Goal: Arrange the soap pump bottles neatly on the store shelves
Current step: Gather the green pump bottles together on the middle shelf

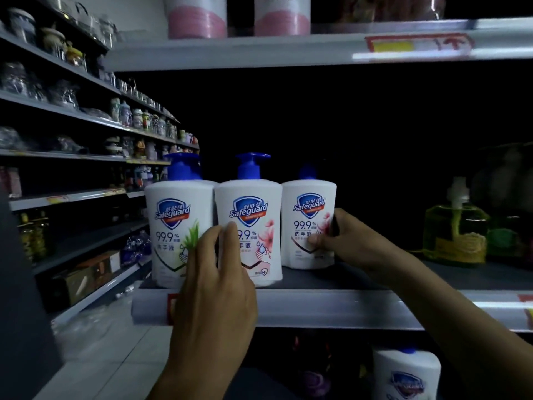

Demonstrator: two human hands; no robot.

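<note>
Three white Safeguard pump bottles with blue pumps stand upright in a row at the left end of the grey shelf (331, 307). The left bottle (176, 226) has a green leaf print. The middle bottle (253, 223) and the right bottle (305, 217) have pink flower prints. My left hand (216, 284) reaches between the left and middle bottles, its fingers against the middle bottle's front and left side. My right hand (346, 241) grips the right bottle low on its right side, thumb on the label. The right bottle stands a little further back than the others.
A yellow-green pump bottle (452, 235) stands further right on the same shelf, with dark free shelf between. Another white Safeguard bottle (406, 376) sits on the shelf below. Pink-and-white packs (196, 18) stand on the shelf above. Stocked aisle shelves (72, 116) run along the left.
</note>
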